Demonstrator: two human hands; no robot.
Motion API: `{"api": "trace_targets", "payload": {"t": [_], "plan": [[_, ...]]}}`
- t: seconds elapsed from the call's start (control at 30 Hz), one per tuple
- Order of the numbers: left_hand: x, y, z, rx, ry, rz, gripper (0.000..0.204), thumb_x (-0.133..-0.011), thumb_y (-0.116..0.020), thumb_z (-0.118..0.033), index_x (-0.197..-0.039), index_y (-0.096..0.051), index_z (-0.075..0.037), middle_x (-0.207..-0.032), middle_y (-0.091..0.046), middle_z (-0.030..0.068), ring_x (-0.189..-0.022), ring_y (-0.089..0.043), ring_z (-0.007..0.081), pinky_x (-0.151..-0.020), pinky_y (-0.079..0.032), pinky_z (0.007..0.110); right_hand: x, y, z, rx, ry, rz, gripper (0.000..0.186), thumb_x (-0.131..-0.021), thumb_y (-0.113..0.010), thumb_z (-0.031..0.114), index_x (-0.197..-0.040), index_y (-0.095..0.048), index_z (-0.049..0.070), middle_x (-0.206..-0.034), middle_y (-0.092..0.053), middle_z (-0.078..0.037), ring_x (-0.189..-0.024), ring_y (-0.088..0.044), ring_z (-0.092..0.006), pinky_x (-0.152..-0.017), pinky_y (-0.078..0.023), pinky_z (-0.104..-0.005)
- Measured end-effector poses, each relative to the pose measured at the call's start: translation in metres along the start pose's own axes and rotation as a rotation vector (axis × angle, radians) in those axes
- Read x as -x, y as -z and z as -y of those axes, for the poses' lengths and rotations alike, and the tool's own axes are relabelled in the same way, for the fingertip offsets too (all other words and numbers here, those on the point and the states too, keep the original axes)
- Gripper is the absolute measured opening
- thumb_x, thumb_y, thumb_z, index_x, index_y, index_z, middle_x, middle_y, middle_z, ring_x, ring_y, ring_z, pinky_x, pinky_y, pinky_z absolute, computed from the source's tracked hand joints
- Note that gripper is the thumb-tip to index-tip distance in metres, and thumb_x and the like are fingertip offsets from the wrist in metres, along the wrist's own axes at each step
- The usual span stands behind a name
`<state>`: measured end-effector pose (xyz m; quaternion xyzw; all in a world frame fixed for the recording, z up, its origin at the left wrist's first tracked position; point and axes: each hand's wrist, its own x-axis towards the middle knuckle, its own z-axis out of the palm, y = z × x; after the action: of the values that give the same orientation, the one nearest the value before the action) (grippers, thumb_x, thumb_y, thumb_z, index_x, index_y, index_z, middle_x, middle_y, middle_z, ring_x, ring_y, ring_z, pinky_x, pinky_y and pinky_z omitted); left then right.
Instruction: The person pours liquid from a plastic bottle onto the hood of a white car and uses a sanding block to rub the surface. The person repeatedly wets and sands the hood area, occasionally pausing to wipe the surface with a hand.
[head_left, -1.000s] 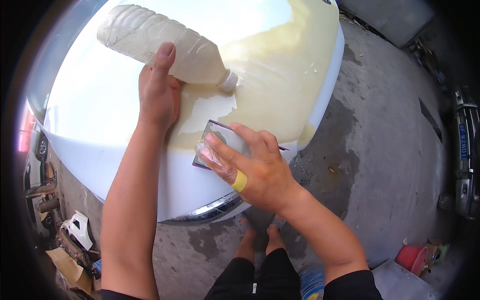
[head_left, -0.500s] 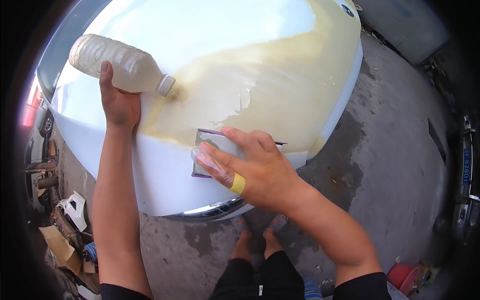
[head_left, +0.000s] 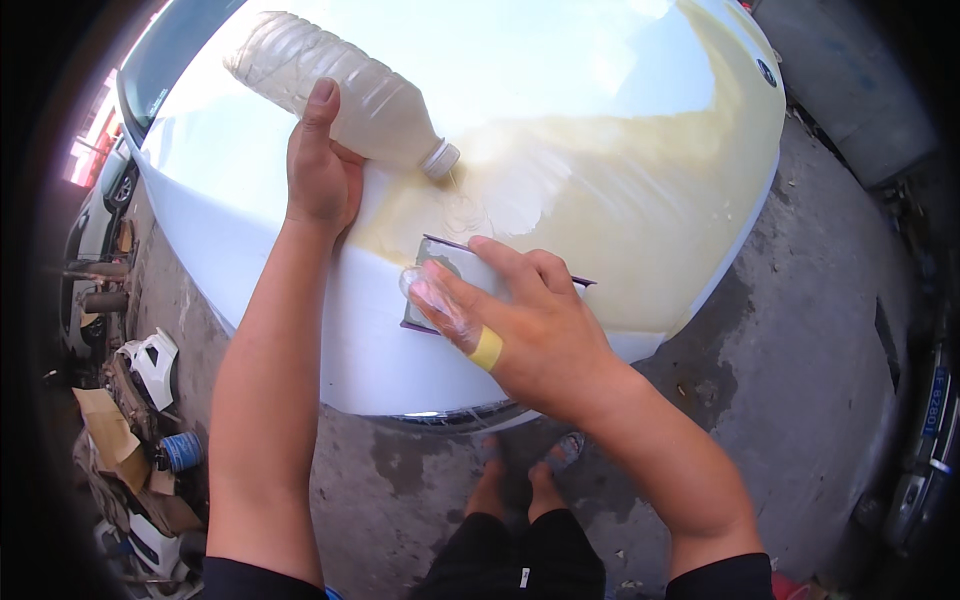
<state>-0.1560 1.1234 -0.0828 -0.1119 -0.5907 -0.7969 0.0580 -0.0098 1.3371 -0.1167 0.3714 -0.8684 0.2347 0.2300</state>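
My left hand (head_left: 317,185) grips a clear plastic bottle (head_left: 375,110) of cloudy liquid, tilted with its white cap lowest, and a thin trickle falls onto the white car panel (head_left: 225,175). Below it, my right hand (head_left: 530,335) holds a flat grey sanding block with dark purple edges (head_left: 445,250) against the panel near its front edge. One finger of that hand is wrapped in clear plastic with yellow tape. A wet-looking, yellowish area (head_left: 665,250) covers the panel's right part, with a paler patch beside the trickle.
Loose white car parts (head_left: 150,365), cardboard (head_left: 110,430) and a blue can (head_left: 180,450) lie on the left, near another car (head_left: 95,230). A dark bumper with a plate (head_left: 920,450) is at the far right. My legs and feet show on the wet concrete floor (head_left: 390,460) below.
The bottle and my left hand moved left, then back right and up over the last second, with a trickle now falling. The block shifted slightly up and right. The whole view has shifted.
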Motion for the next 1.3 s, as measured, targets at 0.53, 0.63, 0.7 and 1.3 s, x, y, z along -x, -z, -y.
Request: {"api": "trace_targets", "payload": {"t": [0.53, 0.63, 0.7, 1.3], "plan": [[0.0, 0.002, 0.005, 0.029, 0.022, -0.112, 0.058, -0.099, -0.052, -0.044, -0.14, -0.042, -0.004, -0.132, -0.055, 0.0118, -0.125, -0.053, 0.0259, -0.11, -0.038, 0.043, 0.025, -0.003, 0.01, 0.019, -0.134, -0.06, 0.044, -0.091, -0.058, 0.015, -0.134, -0.055, 0.023, -0.132, -0.063, 0.0, -0.121, -0.052, -0.0296, -0.092, -0.04, -0.0419], [0.001, 0.004, -0.001, -0.003, 0.008, -0.112, 0.064, -0.097, -0.054, -0.045, -0.143, -0.037, -0.004, -0.136, -0.051, 0.0126, -0.128, -0.048, 0.0271, -0.112, -0.036, 0.044, 0.123, 0.044, -0.026, 0.044, -0.262, -0.014, 0.079, -0.066, -0.084, 0.011, -0.137, -0.05, 0.023, -0.135, -0.062, -0.003, -0.123, -0.053, -0.0343, -0.094, -0.041, -0.0427], [0.001, 0.002, 0.001, 0.001, 0.015, -0.112, 0.064, -0.098, -0.054, -0.045, -0.143, -0.036, -0.004, -0.136, -0.051, 0.0128, -0.128, -0.048, 0.0272, -0.112, -0.036, 0.044, 0.177, 0.065, -0.044, 0.086, -0.378, 0.016, 0.08, -0.067, -0.082, 0.009, -0.139, -0.048, 0.017, -0.136, -0.06, -0.008, -0.125, -0.052, -0.0383, -0.097, -0.041, -0.0459], [-0.004, 0.015, 0.003, -0.047, 0.005, -0.152, 0.061, -0.1, -0.05, -0.045, -0.142, -0.037, -0.002, -0.135, -0.052, 0.0143, -0.126, -0.051, 0.0274, -0.11, -0.039, 0.044, 0.151, 0.031, -0.01, 0.061, -0.654, -0.22, 0.073, -0.075, -0.077, 0.011, -0.142, -0.048, 0.011, -0.139, -0.057, -0.009, -0.126, -0.048, -0.0368, -0.099, -0.039, -0.0466]]}}
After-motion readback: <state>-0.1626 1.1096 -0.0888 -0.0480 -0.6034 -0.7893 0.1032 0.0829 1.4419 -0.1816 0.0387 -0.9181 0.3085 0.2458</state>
